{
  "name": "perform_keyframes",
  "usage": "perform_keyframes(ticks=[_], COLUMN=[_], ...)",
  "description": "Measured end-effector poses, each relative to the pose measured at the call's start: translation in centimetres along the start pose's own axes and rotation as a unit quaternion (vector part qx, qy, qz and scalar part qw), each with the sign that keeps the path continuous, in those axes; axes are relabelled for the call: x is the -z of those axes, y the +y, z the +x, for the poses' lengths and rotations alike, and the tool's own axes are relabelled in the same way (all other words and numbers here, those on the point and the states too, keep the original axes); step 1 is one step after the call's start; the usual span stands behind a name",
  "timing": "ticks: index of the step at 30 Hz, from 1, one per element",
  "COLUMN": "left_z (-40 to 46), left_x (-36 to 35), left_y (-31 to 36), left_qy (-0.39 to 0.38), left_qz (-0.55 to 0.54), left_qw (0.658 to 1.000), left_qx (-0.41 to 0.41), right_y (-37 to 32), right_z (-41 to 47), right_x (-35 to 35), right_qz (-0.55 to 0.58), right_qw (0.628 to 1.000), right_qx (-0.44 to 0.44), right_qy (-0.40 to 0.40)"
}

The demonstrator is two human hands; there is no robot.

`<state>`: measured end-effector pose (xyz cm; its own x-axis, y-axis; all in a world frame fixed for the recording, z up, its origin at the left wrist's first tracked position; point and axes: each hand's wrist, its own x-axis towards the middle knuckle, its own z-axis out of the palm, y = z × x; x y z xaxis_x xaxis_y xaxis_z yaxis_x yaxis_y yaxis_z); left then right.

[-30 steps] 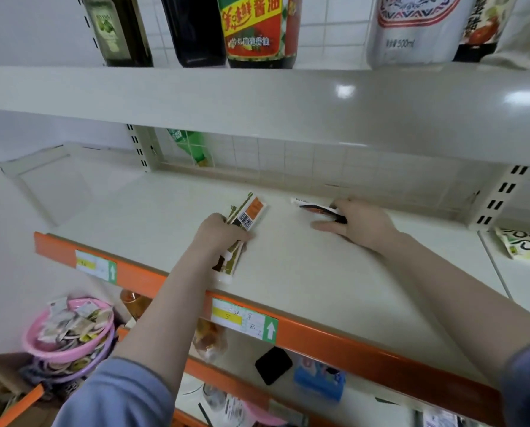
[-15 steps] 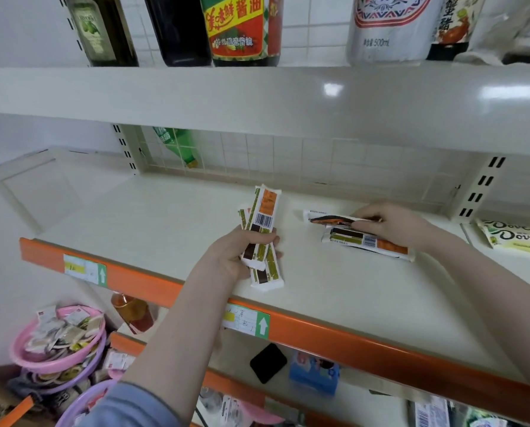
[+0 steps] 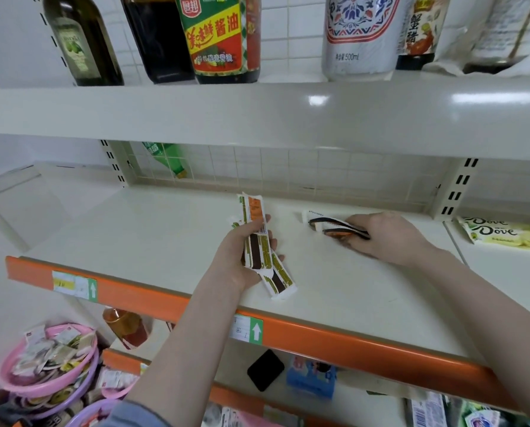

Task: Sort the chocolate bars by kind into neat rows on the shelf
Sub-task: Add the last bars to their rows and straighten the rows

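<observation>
I have my left hand (image 3: 242,257) curled round a fanned bundle of green-striped bars (image 3: 257,245) above the shelf (image 3: 152,229) — kept as stock — while my right hand (image 3: 387,235) pinches two orange-marked bars (image 3: 331,226) low over it, seemingly to start a row.

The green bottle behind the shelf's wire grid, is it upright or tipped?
Tipped. The green bottle leans diagonally behind the grid, cap end lowest.

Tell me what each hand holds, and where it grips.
Left hand: chocolate bars, gripped mid-length. Right hand: bars on the shelf, gripped at their right ends.
</observation>
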<state>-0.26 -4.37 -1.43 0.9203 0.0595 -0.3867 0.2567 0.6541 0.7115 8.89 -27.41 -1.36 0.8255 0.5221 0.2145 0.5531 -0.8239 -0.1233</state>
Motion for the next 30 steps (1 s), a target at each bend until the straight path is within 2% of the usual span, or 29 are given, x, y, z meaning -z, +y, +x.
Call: perform_keyframes(ticks=[2, 4, 8, 10, 13, 18, 22, 25, 28, 30], left_z=[-0.1, -0.5, -1.2, -1.5, -1.4, -1.7, -2.5, -2.8, -3.4, -3.7], left_x=[0.0, -0.2, -0.7, -1.0, -1.3, -1.1, -1.4, -1.5, -1.7, -1.8], left_y=[-0.1, -0.4, -0.9, -1.1, -1.7, -3.0, -3.9, -4.3, -4.6, -5.0], left_qy=[0.015, 0.035, 0.057, 0.058, 0.049, -0.013, -0.020, -0.024, -0.023, -0.027], left_qz=[-0.013, -0.032, -0.047, -0.046, -0.042, -0.056, -0.062, -0.079, -0.098, -0.114], left_qw=[1.000, 0.999, 0.997, 0.997, 0.998, 0.998, 0.996, 0.996, 0.994, 0.992], left_qx=[0.004, 0.001, -0.001, -0.002, -0.001, 0.040, 0.052, 0.046, 0.047, 0.037], right_y=[-0.5, -1.0, -3.3, -4.6, -6.4, -8.9, -9.7, -10.1, -10.3, -10.2], right_z=[-0.5, -1.0, -3.0, -3.8, -4.8, -6.7, -8.2, -9.0, -9.4, -9.9], right_x=[0.2, 0.4, 1.7, 2.3, 2.7, 2.7, 2.0, 1.6, 1.5, 1.9], right_qz=[0.134, 0.276, 0.529, 0.600, 0.639, 0.639, 0.615, 0.559, 0.454, 0.376], right_qw=[0.990, 0.956, 0.832, 0.778, 0.745, 0.744, 0.752, 0.789, 0.853, 0.894], right_qx=[-0.055, -0.099, -0.166, -0.186, -0.189, -0.194, -0.236, -0.249, -0.242, -0.230], right_qy=[0.001, -0.008, -0.033, -0.027, -0.028, -0.029, 0.003, 0.056, 0.090, 0.076])
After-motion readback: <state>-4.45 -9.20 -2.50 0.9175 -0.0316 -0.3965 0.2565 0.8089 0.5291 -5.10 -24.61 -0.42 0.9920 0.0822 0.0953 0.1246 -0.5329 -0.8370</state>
